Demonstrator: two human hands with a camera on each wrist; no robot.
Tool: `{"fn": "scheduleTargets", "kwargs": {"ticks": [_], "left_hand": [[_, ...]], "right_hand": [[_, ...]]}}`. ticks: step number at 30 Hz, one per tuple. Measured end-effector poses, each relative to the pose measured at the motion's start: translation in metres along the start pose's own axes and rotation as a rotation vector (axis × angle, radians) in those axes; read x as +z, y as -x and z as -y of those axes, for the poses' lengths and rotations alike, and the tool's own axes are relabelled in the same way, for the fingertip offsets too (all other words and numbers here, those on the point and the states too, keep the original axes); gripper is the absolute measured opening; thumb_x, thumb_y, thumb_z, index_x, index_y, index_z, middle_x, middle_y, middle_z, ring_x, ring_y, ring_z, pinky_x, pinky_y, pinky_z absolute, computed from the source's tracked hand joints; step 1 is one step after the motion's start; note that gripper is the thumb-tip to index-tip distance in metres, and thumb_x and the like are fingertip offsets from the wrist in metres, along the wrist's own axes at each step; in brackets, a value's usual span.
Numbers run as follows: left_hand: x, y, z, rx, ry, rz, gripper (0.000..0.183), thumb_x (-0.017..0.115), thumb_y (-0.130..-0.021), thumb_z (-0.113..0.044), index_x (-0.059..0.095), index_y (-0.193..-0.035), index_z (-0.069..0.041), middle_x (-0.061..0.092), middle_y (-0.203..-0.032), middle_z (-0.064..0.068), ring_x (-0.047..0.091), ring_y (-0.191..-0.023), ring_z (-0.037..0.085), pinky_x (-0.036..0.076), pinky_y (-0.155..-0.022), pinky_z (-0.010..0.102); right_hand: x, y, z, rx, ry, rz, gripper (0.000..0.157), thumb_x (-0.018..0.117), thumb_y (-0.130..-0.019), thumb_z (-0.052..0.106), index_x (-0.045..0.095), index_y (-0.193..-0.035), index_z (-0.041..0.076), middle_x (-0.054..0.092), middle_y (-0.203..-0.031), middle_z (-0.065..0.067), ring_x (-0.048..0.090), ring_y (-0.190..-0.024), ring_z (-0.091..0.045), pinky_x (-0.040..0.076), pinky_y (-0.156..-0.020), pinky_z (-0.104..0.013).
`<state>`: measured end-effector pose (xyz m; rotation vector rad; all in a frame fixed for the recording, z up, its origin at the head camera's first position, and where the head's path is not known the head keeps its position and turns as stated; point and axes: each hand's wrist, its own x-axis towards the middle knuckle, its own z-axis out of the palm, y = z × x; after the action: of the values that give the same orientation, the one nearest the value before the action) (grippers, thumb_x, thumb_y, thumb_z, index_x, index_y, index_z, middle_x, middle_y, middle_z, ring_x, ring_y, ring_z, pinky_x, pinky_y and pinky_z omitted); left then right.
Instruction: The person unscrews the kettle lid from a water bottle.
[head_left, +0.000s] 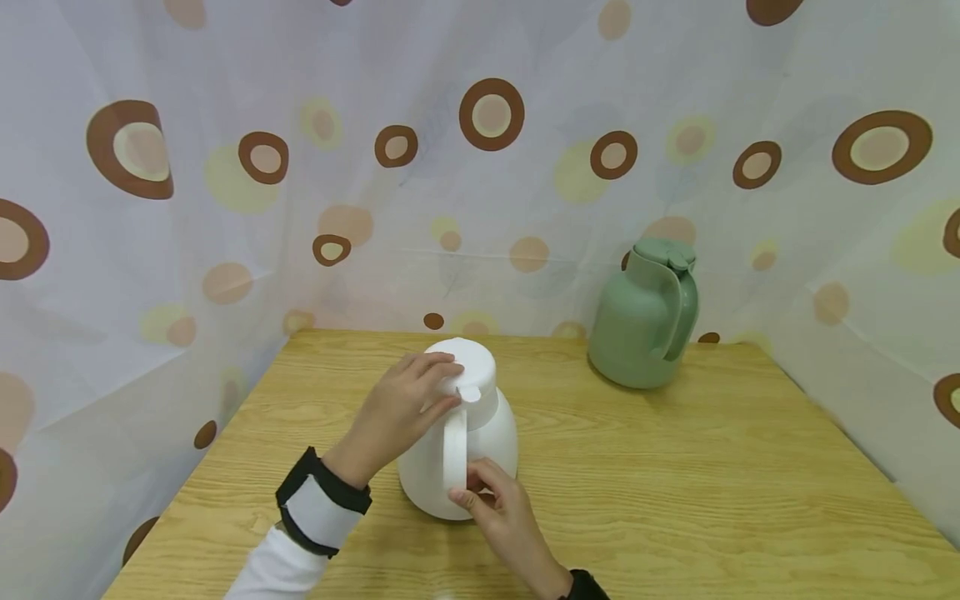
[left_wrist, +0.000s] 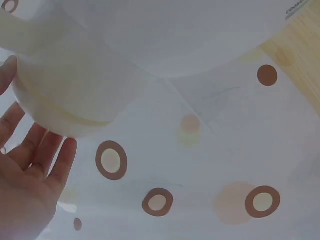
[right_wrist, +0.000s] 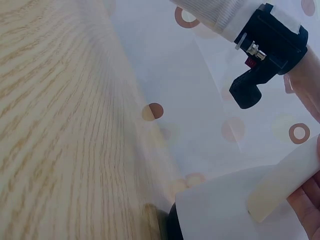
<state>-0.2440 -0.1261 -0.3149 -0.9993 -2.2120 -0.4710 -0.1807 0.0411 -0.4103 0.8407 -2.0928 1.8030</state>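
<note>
We see both hands at a white vacuum jug: the left hand lies with fingers extended and slightly spread against its lid, while the right hand pinches the lower part of the handle between thumb and fingers. The jug stands upright left of centre on the worktop, its handle turned toward us. It has a rounded, smooth body, a narrower neck, a round lid and a small thumb lever; our left wrist view catches dark lettering, cut off by the edge, and the right wrist view a dark base. Our left hand hides part of the lid and shoulder. On the left wrist we find a black and white band below a white sleeve. Well apart, at the back right, stands a sage-green jug, also lidded, its handle to the right. The worktop is pale, yellowish wood grain. Around it hangs whitish sheeting with brown rings and beige and yellow dots, creased in places.
</note>
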Motion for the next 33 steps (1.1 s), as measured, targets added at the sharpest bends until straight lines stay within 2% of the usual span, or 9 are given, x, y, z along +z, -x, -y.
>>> {"fn": "scheduleTargets", "kwargs": {"ticks": [5, 8, 10, 14, 17, 21, 26, 33], "left_hand": [[0.008, -0.007, -0.006, 0.014, -0.161, -0.06, 0.035, 0.073, -0.078, -0.031, 0.064, -0.102, -0.007, 0.056, -0.1, 0.01, 0.05, -0.091, 0.027, 0.044, -0.079, 0.038], [0.01, -0.011, -0.007, 0.002, -0.189, -0.06, 0.043, 0.076, -0.074, -0.038, 0.064, -0.104, -0.009, 0.055, -0.102, 0.01, 0.05, -0.093, 0.029, 0.044, -0.077, 0.041], [0.01, -0.014, -0.006, -0.009, -0.172, -0.036, 0.051, 0.076, -0.072, -0.042, 0.062, -0.11, -0.01, 0.054, -0.109, 0.012, 0.049, -0.1, 0.032, 0.043, -0.08, 0.045], [0.01, -0.024, -0.002, -0.02, -0.119, 0.065, 0.063, 0.072, -0.074, -0.047, 0.057, -0.123, -0.012, 0.048, -0.128, 0.012, 0.039, -0.119, 0.039, 0.036, -0.091, 0.054], [0.011, -0.03, 0.002, -0.01, -0.094, 0.151, 0.06, 0.069, -0.077, -0.048, 0.057, -0.125, -0.014, 0.046, -0.134, 0.011, 0.032, -0.125, 0.041, 0.03, -0.096, 0.055], [0.013, -0.032, 0.007, 0.015, -0.059, 0.215, 0.051, 0.065, -0.082, -0.043, 0.058, -0.124, -0.015, 0.049, -0.132, 0.01, 0.037, -0.123, 0.038, 0.033, -0.096, 0.053], [0.016, -0.032, 0.011, 0.038, -0.019, 0.198, 0.045, 0.063, -0.083, -0.034, 0.059, -0.123, -0.015, 0.051, -0.128, 0.01, 0.043, -0.118, 0.033, 0.037, -0.093, 0.051], [0.02, -0.032, 0.013, 0.027, 0.011, 0.157, 0.043, 0.066, -0.082, -0.031, 0.06, -0.121, -0.015, 0.053, -0.125, 0.011, 0.046, -0.114, 0.035, 0.04, -0.087, 0.054]], "right_hand": [[0.0, -0.001, 0.001, -0.008, -0.007, 0.002, 0.016, 0.062, -0.086, 0.005, 0.063, -0.101, 0.001, 0.055, -0.084, -0.006, 0.055, -0.076, -0.009, 0.052, -0.061, -0.027], [0.0, 0.0, 0.0, -0.019, -0.009, 0.002, 0.015, 0.061, -0.086, 0.004, 0.063, -0.1, 0.001, 0.055, -0.083, -0.007, 0.054, -0.075, -0.008, 0.052, -0.061, -0.026], [0.001, 0.0, 0.0, -0.023, -0.01, 0.002, 0.014, 0.061, -0.086, 0.003, 0.063, -0.1, 0.001, 0.055, -0.083, -0.007, 0.053, -0.075, -0.008, 0.052, -0.06, -0.026], [0.0, 0.0, 0.0, -0.016, -0.01, 0.007, 0.013, 0.061, -0.086, 0.004, 0.062, -0.099, 0.001, 0.056, -0.084, -0.008, 0.053, -0.075, -0.008, 0.052, -0.06, -0.025], [0.0, 0.0, 0.0, -0.017, -0.006, 0.005, 0.014, 0.061, -0.086, 0.005, 0.063, -0.1, 0.002, 0.057, -0.085, -0.008, 0.054, -0.075, -0.008, 0.052, -0.06, -0.025], [0.001, 0.0, 0.0, -0.024, -0.006, -0.003, 0.014, 0.062, -0.085, 0.006, 0.063, -0.099, 0.002, 0.056, -0.083, -0.008, 0.053, -0.075, -0.007, 0.052, -0.059, -0.025], [0.0, 0.001, 0.001, -0.006, -0.012, -0.004, 0.015, 0.063, -0.085, 0.008, 0.063, -0.099, 0.002, 0.056, -0.084, -0.008, 0.054, -0.076, -0.008, 0.052, -0.061, -0.026], [-0.001, 0.0, 0.0, -0.011, -0.008, -0.003, 0.015, 0.063, -0.085, 0.008, 0.063, -0.099, 0.001, 0.057, -0.084, -0.008, 0.054, -0.076, -0.008, 0.052, -0.061, -0.026]]}}
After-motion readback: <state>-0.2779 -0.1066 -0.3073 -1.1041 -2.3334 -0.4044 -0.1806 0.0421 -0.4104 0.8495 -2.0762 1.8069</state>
